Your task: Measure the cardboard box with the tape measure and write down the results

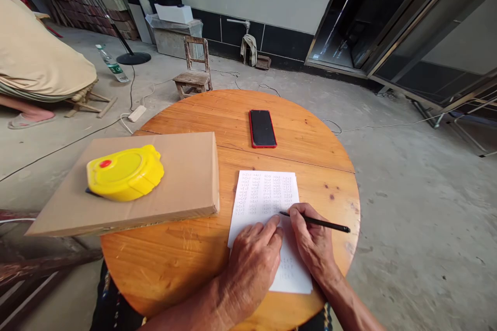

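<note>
A white sheet of paper (pixel 266 196) covered with rows of small writing lies on the round wooden table (pixel 186 258). My right hand (pixel 312 240) pinches a black pen (pixel 322 223), its tip resting on the paper. Just left of it, my left hand (pixel 254 261) lies flat on the sheet, fingers together, holding it down. The lower part of the paper is partly hidden under both hands.
A red-edged phone (pixel 262 128) lies face up beyond the paper. A flat cardboard box (pixel 182 181) overhangs the table's left side with a yellow tape measure (pixel 125 172) on it. A small wooden chair (pixel 194 70), a water bottle (pixel 112 64) and cables sit on the concrete floor; a seated person (pixel 34 62) is at far left.
</note>
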Available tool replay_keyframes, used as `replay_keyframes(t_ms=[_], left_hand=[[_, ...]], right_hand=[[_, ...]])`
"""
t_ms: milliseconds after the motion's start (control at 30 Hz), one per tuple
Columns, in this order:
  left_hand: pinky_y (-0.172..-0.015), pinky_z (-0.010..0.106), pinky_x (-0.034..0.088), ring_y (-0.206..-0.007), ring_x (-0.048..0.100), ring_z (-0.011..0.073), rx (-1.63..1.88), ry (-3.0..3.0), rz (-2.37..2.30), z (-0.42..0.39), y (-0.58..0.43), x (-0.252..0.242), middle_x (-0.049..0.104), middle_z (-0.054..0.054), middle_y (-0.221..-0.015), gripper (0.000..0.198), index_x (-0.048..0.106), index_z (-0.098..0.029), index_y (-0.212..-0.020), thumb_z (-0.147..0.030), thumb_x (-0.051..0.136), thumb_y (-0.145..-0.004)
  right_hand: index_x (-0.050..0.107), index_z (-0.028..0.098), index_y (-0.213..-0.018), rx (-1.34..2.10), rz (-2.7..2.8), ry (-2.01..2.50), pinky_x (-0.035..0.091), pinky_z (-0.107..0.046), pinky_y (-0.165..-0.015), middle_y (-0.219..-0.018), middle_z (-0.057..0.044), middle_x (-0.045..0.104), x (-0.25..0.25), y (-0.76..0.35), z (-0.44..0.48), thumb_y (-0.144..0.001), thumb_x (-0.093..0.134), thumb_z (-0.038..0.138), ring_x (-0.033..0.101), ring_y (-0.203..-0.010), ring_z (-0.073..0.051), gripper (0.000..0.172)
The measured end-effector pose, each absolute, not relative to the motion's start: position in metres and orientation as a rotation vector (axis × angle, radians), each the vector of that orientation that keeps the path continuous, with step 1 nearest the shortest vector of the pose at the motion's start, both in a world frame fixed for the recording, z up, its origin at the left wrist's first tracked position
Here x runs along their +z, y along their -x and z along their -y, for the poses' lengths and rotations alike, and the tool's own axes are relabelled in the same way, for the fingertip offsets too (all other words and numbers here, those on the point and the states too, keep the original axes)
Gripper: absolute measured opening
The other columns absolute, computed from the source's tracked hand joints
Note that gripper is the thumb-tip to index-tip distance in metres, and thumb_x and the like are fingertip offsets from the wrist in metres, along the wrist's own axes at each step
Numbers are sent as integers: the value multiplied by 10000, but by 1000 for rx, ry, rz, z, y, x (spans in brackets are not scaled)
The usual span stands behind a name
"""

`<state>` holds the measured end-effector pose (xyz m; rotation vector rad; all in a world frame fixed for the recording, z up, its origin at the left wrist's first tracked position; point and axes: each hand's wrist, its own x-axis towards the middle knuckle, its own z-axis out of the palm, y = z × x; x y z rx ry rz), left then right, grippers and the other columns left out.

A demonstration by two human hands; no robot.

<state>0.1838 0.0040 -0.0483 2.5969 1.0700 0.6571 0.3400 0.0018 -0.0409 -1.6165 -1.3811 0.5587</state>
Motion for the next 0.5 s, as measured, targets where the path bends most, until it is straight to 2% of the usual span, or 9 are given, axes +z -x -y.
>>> replay_keyframes(t_ms=[133,500], left_hand=[[-775,441,571,-896,652,240,650,-2599,-1061,-3,-184,-49,644,55,-1302,315,623,-156,-1114,-49,493,-848],[-750,432,561,-850,642,235,648,-2621,-1082,-5,-185,-52,659,39,-1275,254,648,-184,-1028,-62,520,-845]], right_hand=[[593,197,-755,534,1353,1598,434,-236,-588,-659,17,579,-41,-340,-2,-938,503,289,528,-610,-134,224],[592,197,-767,554,1369,1571,427,-235,-574,-655,24,562,-43,-339,-3,-948,507,277,502,-590,-127,215]])
